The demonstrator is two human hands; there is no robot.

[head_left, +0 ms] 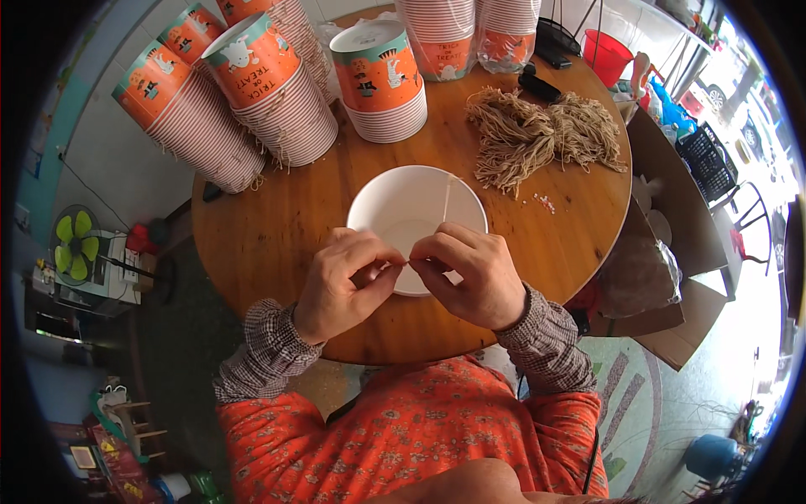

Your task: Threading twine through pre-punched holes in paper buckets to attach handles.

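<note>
A round white paper bucket [382, 202] stands in front of me at the table's near side, its open mouth facing up. A thin pale string [447, 197] runs from the far right of its rim down the inside wall to my right hand. Above the bucket's near rim, my left hand [348, 273] and my right hand [470, 273] meet fingertip to fingertip, both closed in a pinch. The right fingers hold the string where it passes behind them. Whatever sits between the left fingertips is too small to make out.
Nested stacks of orange printed buckets [378, 80] line the far left of the round wooden table [285, 244]. A bundle of tan strings [546, 139] lies at the right, beside small pale beads [544, 202]. Cardboard boxes [672, 193] stand right of the table; a green fan [74, 244] is left.
</note>
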